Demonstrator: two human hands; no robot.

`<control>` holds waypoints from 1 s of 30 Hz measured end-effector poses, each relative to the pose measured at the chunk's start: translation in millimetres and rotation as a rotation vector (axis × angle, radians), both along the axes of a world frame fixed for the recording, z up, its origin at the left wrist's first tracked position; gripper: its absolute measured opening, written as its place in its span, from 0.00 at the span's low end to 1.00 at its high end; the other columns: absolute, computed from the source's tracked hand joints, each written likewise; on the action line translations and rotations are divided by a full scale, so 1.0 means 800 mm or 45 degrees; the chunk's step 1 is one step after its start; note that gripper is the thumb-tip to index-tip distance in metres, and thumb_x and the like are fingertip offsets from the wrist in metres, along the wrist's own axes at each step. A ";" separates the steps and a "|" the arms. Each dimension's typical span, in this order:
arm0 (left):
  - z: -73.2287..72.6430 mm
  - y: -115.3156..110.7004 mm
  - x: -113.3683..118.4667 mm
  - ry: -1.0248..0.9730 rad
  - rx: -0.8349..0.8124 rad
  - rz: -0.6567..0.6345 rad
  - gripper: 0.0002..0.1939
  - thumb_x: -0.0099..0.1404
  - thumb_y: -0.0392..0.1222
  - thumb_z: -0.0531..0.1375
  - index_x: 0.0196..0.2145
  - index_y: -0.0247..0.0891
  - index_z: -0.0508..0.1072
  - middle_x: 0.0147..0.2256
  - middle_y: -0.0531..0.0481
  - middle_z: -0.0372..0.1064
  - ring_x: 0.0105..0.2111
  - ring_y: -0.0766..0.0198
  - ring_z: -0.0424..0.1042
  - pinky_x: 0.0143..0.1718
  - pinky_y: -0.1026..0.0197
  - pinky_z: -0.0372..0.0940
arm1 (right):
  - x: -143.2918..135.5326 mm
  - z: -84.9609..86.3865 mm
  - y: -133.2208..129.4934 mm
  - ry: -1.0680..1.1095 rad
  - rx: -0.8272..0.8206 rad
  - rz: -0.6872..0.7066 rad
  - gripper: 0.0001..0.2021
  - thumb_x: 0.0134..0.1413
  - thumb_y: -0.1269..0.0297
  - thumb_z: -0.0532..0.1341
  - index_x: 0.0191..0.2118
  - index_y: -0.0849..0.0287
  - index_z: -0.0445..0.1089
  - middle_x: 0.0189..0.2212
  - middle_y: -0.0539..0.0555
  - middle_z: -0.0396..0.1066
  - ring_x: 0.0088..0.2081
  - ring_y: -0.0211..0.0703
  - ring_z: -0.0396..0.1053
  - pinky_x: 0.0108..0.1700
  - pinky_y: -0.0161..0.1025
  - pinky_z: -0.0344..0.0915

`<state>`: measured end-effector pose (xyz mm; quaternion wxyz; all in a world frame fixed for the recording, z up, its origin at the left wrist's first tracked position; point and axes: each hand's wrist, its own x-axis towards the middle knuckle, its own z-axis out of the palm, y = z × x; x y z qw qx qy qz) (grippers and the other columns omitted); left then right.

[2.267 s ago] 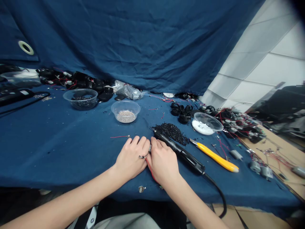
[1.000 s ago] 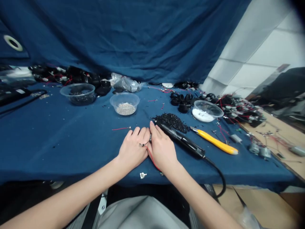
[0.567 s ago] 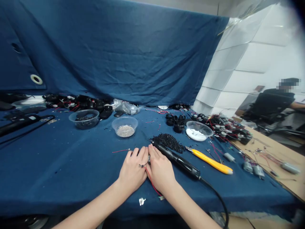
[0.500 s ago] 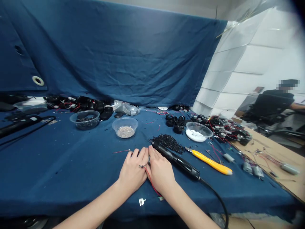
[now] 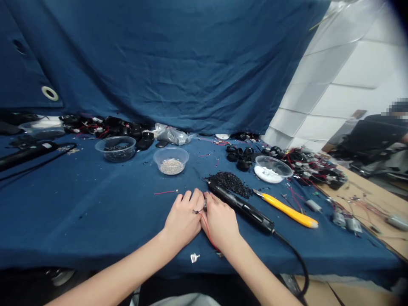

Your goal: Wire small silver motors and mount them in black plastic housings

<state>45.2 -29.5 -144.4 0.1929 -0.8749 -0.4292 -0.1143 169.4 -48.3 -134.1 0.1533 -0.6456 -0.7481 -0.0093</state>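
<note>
My left hand [image 5: 185,214] and my right hand [image 5: 220,219] are pressed together above the blue cloth, fingers curled inward. Between them is a small wired part [image 5: 205,205], mostly hidden by the fingers. From it a red wire [image 5: 208,229] runs down along my right hand to a tiny piece near the wrist. A short dark lead lies over the back of my left hand. A small silvery metal piece [image 5: 194,258] rests on the cloth below the hands. Beside my right hand lies a black corded electric screwdriver [image 5: 242,207], its tip near a pile of black screws [image 5: 230,183].
A yellow craft knife [image 5: 288,211] lies right of the screwdriver. Clear bowls hold silvery bits [image 5: 171,166], dark parts [image 5: 115,148] and white material [image 5: 269,174]. Small motors [image 5: 313,206] and wired parts [image 5: 315,166] lie at the right. A person sits at the far right.
The whole view has shifted, so the table's things appear slightly higher and farther right. Both hands remain together around the small wired part, with little visible change in grip.
</note>
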 end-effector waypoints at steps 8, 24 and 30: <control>0.001 0.006 0.002 -0.025 -0.126 -0.074 0.13 0.67 0.33 0.52 0.47 0.28 0.70 0.42 0.39 0.69 0.42 0.49 0.65 0.43 0.49 0.62 | 0.004 -0.011 0.004 0.084 -0.088 -0.024 0.22 0.65 0.67 0.52 0.61 0.70 0.64 0.59 0.63 0.64 0.63 0.50 0.61 0.65 0.44 0.57; 0.038 -0.026 -0.015 -0.579 -0.239 -0.178 0.17 0.65 0.41 0.62 0.50 0.35 0.68 0.40 0.48 0.75 0.39 0.59 0.74 0.41 0.57 0.69 | 0.040 0.005 -0.013 1.273 -0.182 0.081 0.33 0.70 0.45 0.38 0.63 0.67 0.59 0.53 0.64 0.70 0.56 0.47 0.70 0.58 0.45 0.65; 0.072 -0.057 -0.008 -1.127 -0.235 -0.564 0.07 0.65 0.32 0.63 0.41 0.38 0.71 0.33 0.55 0.74 0.32 0.70 0.72 0.37 0.67 0.65 | 0.033 0.044 -0.050 2.484 -0.552 0.328 0.30 0.64 0.40 0.52 0.58 0.60 0.66 0.50 0.63 0.73 0.51 0.50 0.73 0.59 0.50 0.63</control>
